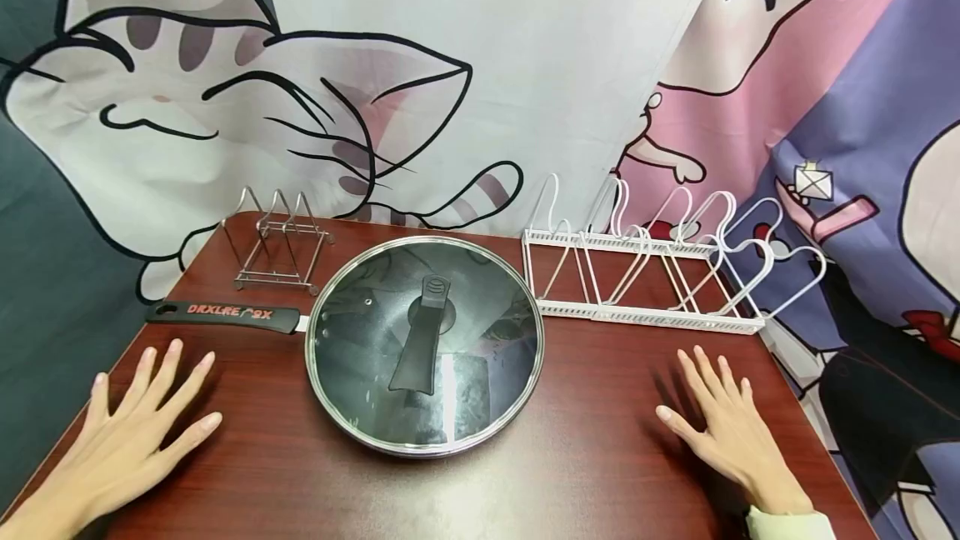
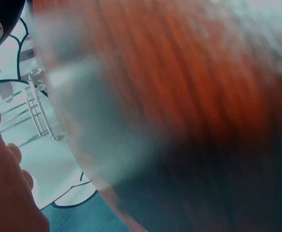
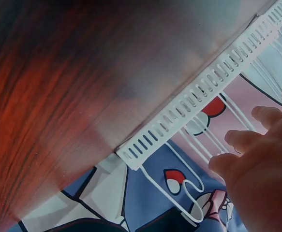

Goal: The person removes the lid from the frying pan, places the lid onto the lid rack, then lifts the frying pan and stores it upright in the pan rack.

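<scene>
A frying pan with a black handle (image 1: 225, 317) and a glass lid (image 1: 360, 357) stands mid-table in the head view. The lid has a black upright knob (image 1: 422, 340). My left hand (image 1: 131, 432), fingers spread, is over the table's left side, just below the pan handle, and holds nothing. On the right, my right hand (image 1: 723, 423) has its fingers extended and also holds nothing. It is nearest to the white wire rack (image 1: 660, 321). In the right wrist view, that rack's slotted rail (image 3: 199, 92) lies beyond the fingers.
A small silver wire rack (image 1: 273, 277) stands at the back left, behind the pan handle. The reddish-brown wooden table (image 1: 600, 440) ends at a back edge against a cartoon-cat curtain (image 1: 480, 7). One end of the white rack reaches the table's right edge.
</scene>
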The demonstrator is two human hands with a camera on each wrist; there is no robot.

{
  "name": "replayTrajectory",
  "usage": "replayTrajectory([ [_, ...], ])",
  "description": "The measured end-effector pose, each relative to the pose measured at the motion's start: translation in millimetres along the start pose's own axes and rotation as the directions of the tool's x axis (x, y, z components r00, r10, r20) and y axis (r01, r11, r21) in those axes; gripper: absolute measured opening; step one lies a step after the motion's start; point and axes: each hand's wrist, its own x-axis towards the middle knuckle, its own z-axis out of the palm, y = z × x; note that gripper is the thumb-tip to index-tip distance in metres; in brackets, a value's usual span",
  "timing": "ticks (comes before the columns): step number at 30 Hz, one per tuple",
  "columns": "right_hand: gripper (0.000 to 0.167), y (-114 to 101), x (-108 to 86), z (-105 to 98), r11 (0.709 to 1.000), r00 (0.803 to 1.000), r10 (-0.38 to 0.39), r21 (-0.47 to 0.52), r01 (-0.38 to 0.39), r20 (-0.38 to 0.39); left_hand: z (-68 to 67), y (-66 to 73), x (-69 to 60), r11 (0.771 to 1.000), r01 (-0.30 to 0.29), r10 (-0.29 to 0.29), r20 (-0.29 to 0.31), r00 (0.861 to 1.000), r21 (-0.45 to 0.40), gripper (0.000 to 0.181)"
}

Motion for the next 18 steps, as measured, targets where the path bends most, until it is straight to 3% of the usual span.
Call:
replayTrajectory([
  [4,0.086,0.6,1.8,-1.5,1.000,1.000,-0.007,-0.003,0.007,-0.008,0.8,0.2,0.7,1.000,-0.005,0.005,-0.009,1.000,-0.002,0.081],
  [11,0.086,-6.9,5.5,-3.1,1.000,1.000,-0.020,-0.005,0.020,-0.022,-0.4,-1.9,2.3,0.999,-0.046,0.044,-0.081,0.996,-0.027,0.084],
  [18,0.084,-15.3,9.7,-4.1,0.999,0.998,-0.032,0.016,0.032,-0.045,-4.2,-1.7,5.7,0.992,-0.101,0.085,-0.174,0.981,-0.080,0.082],
])
